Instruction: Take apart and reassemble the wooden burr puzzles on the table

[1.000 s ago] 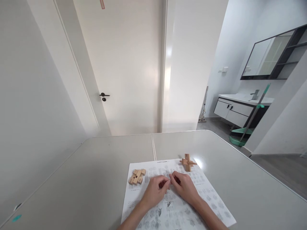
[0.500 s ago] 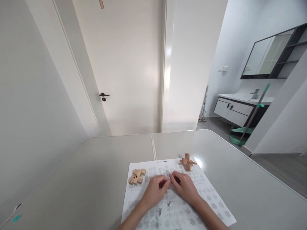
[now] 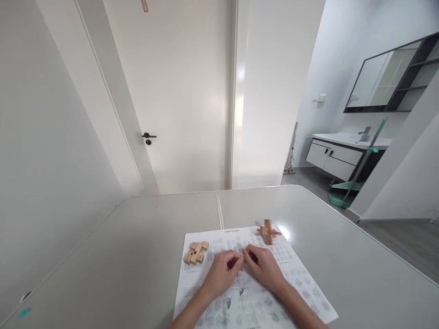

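Note:
My left hand [image 3: 223,273] rests on a large printed paper sheet [image 3: 192,283], its fingers curled in and the thumb meeting the fingertips. Nothing shows between them. Beside it, my right hand [image 3: 265,268] lies on the same sheet with fingers folded; no object is visible in it. The fingertips of both hands come close together at the sheet's middle. To the left of my left hand sits a flat cluster of interlocking wooden puzzle pieces [image 3: 196,252]. Beyond my right hand stands a cross-shaped wooden burr puzzle [image 3: 268,232] at the sheet's far right corner. Small printed diagrams cover the paper.
The grey table [image 3: 137,256] has a seam [image 3: 219,210] running away from me. Past its far edge is a white door [image 3: 185,100] with a dark handle [image 3: 148,135]. At right are a sink cabinet [image 3: 332,157], a mirror [image 3: 380,77] and a green dustpan [image 3: 339,200].

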`<state>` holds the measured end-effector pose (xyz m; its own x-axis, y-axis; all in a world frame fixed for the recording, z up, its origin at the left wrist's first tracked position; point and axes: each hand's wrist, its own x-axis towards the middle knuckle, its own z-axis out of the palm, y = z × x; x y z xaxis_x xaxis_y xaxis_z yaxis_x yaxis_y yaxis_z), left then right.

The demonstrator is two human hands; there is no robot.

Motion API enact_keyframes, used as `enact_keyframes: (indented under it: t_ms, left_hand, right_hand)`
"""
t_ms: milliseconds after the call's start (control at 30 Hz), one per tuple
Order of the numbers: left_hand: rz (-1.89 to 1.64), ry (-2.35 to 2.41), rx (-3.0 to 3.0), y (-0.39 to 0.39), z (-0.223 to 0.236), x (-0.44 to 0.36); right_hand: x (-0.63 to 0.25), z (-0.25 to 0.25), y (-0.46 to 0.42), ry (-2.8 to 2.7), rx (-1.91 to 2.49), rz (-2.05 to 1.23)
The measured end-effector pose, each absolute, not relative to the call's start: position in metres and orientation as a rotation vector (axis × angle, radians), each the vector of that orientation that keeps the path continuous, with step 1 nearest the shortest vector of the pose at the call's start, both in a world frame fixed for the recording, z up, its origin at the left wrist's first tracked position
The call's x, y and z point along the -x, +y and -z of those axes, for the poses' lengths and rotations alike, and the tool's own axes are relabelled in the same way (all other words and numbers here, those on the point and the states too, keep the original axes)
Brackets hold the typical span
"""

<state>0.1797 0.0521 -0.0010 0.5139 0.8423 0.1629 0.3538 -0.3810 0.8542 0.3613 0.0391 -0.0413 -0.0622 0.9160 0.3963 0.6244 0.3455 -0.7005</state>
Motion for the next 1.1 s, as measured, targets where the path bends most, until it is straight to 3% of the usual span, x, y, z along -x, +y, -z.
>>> enact_keyframes:
  t_ms: [1100]
  left_hand:
    - [-0.769, 0.982, -1.981, 0.0530, 0.0007, -0.1794]
  right_hand:
    - [-0.3608, 0.0396, 0.0388, -1.793, 1.363, -0.426]
